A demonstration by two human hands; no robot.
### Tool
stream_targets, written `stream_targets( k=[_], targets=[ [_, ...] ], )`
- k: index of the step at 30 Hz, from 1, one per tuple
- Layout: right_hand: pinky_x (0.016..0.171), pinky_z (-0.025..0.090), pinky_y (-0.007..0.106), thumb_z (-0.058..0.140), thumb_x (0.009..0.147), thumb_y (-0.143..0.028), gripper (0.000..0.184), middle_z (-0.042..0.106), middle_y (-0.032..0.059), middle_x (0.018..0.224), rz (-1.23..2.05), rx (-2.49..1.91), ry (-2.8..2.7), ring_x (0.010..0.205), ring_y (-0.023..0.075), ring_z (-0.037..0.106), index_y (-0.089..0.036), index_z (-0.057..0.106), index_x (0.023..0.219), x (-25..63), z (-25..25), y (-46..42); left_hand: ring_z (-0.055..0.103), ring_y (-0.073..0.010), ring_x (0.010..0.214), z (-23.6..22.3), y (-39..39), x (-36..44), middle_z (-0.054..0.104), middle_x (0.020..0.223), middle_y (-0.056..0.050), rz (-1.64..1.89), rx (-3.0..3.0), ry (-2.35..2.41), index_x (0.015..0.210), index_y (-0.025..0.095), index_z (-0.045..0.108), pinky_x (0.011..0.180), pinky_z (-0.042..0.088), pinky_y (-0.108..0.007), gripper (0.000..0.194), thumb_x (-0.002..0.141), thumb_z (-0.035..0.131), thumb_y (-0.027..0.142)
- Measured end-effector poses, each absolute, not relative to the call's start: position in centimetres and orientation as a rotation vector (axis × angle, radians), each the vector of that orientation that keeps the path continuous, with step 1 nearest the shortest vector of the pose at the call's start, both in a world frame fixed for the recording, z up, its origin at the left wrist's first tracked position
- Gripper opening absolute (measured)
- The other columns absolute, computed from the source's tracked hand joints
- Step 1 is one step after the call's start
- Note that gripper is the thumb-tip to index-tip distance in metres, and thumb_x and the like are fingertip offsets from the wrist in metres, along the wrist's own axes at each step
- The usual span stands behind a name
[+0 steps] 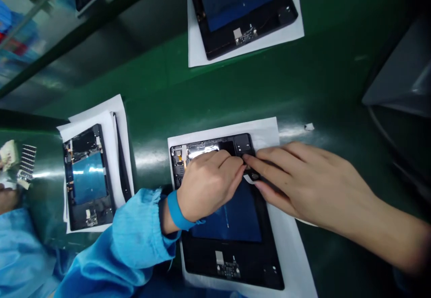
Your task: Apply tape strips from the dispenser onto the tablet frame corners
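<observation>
An opened tablet (232, 217), its inner parts and blue battery panel exposed, lies on white paper below both hands. My left hand (212, 177), with a blue band at the wrist, is closed in a pinch over the tablet's upper half. What its fingertips hold is hidden. From the right, my right hand (303, 181) reaches over the tablet's edge, its fingertips almost meeting the left ones. Between its thumb and fingers shows a small black piece (255, 176) with a white strip; its exact kind cannot be made out.
Another opened tablet (89, 181) rests on paper at the left, and one more (249, 15) lies at the top. A small white scrap (309, 127) is on the green table (155, 109). At the far left, a co-worker's sleeve (20, 239) is near a striped strip (27, 165).
</observation>
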State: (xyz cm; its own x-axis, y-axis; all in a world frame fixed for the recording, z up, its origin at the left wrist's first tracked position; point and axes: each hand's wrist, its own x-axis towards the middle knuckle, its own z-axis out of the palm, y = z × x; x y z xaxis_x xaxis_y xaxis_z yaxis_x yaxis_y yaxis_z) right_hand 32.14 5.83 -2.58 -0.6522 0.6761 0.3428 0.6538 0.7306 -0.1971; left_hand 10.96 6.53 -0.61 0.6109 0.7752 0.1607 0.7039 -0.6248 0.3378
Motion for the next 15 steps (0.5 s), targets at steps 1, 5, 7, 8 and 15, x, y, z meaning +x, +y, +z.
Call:
stream_targets(
  k=[1, 5, 7, 8, 15],
  targets=[
    [0.070, 0.041, 0.035, 0.049, 0.100, -0.030, 0.034, 0.069, 0.0069, 0.098, 0.076, -1.037, -2.552, 0.082, 0.0206, 0.055, -0.010, 0.069, 0.118, 32.1, -2.6, 5.8, 0.062, -0.0172, 0.069, -0.7, 6.6, 10.9, 0.066, 0.079, -0.004, 0.428, 2.581, 1.202, 0.089, 0.015, 0.066, 0.064, 0.051, -0.029, 0.026, 0.104, 0.047, 0.023],
    [0.069, 0.040, 0.035, 0.048, 0.100, -0.031, 0.034, 0.068, 0.0063, 0.098, 0.063, -1.046, -2.581, 0.081, 0.0201, 0.053, -0.010, 0.068, 0.120, 32.0, -2.6, 5.7, 0.062, -0.0170, 0.070, -0.7, 6.7, 10.6, 0.066, 0.080, -0.004, 0.405, 2.536, 1.177, 0.090, 0.014, 0.067, 0.065, 0.051, -0.030, 0.026, 0.104, 0.047, 0.023],
    [0.070, 0.040, 0.034, 0.048, 0.102, -0.032, 0.035, 0.069, 0.0064, 0.097, 0.046, -1.018, -2.602, 0.082, 0.0200, 0.054, -0.011, 0.068, 0.120, 32.2, -2.6, 5.7, 0.061, -0.0169, 0.070, -0.7, 6.7, 10.5, 0.064, 0.079, -0.003, 0.388, 2.526, 1.188, 0.088, 0.014, 0.067, 0.065, 0.050, -0.030, 0.027, 0.104, 0.046, 0.022],
    [0.071, 0.040, 0.034, 0.048, 0.102, -0.032, 0.035, 0.069, 0.0068, 0.097, 0.031, -1.002, -2.613, 0.082, 0.0203, 0.055, -0.011, 0.068, 0.121, 32.3, -2.6, 5.6, 0.061, -0.0169, 0.070, -0.7, 6.7, 10.5, 0.064, 0.079, -0.003, 0.377, 2.526, 1.191, 0.088, 0.014, 0.067, 0.066, 0.050, -0.029, 0.028, 0.104, 0.046, 0.022],
    [0.070, 0.043, 0.036, 0.063, 0.095, -0.031, 0.038, 0.070, 0.0097, 0.108, 0.126, -1.000, -2.638, 0.091, 0.0236, 0.061, -0.014, 0.063, 0.129, 33.4, -3.3, 4.3, 0.063, -0.0195, 0.080, -0.8, 6.9, 10.2, 0.065, 0.087, -0.006, 0.263, 2.583, 1.068, 0.095, 0.014, 0.067, 0.076, 0.052, -0.032, 0.025, 0.104, 0.045, 0.020]
  ],
)
